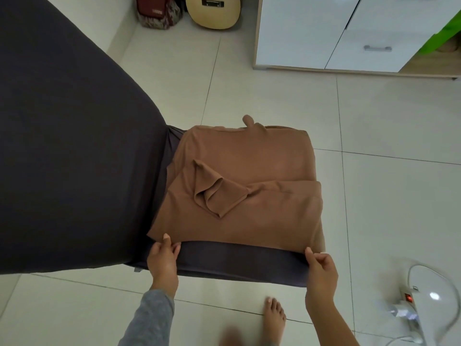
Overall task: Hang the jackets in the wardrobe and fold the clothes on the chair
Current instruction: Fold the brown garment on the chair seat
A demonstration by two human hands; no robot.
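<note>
Garment [239,186], brown, lies partly folded on chair [239,260] at frame centre, a loose flap bunched on top. Left hand [163,263] pinches the near left corner of the hem; right hand [320,269] pinches the near right corner. Both grips pressed together on cloth. Fabric looks thin, soft, light and limp; likely to sag and slide on the dark seat cover. Corners seem the best hold, kept taut between hands while folding away.

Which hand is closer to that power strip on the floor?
Right. The right hand pinches the brown cloth's near right corner, just up-left of the power strip. The left hand holds the far left corner.
</note>
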